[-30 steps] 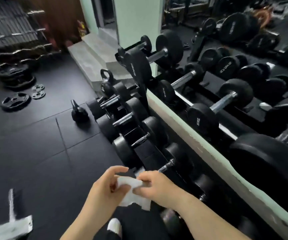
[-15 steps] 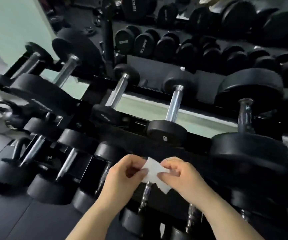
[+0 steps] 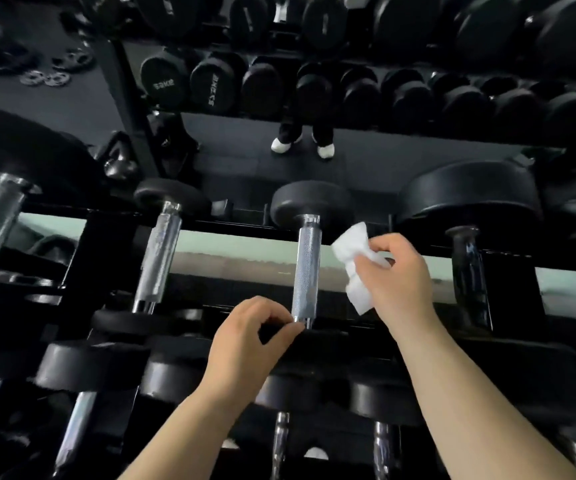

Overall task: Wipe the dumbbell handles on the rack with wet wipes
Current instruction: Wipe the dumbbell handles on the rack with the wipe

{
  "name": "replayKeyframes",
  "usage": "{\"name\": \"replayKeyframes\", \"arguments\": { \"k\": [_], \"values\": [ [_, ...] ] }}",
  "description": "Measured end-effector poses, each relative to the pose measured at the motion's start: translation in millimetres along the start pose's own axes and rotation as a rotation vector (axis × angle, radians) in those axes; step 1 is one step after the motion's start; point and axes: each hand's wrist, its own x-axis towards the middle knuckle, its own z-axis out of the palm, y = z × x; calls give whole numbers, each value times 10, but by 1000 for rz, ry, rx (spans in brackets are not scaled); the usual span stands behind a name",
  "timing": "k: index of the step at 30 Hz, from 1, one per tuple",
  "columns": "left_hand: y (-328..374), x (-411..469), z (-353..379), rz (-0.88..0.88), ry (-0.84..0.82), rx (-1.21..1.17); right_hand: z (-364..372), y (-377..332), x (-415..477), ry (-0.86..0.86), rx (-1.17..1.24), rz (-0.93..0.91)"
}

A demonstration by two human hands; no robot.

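Wipe [image 3: 355,268] now solely in right fingers [image 3: 369,261]

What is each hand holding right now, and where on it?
The right hand pinches the crumpled wet wipe along its right side, beside the knurled handle. The left hand rests on that dumbbell's near end, not clearly gripping.

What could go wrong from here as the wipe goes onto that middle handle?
The wet wipe is bunched in the right hand, so it may cover only part of the knurled handle. The left hand rests at the near head; its fingers could get pinched if the dumbbell rolls.
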Motion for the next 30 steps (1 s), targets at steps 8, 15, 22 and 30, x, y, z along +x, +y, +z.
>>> {"name": "replayKeyframes", "arguments": {
  "k": [8, 15, 22, 30],
  "values": [
    [-181, 155, -75, 191, -189, -64, 406, -93, 363, -68, -411, -254],
    [-218, 147, -64, 242, -184, -76, 279, 73, 273, 88, -76, 86],
    [-95, 48, -60, 217, -116, 52, 320, 181, 218, -195, 169, 222],
    [-18, 23, -50, 89, -103, 60, 186, 335, 54, -536, 220, 205]
  ]
}}
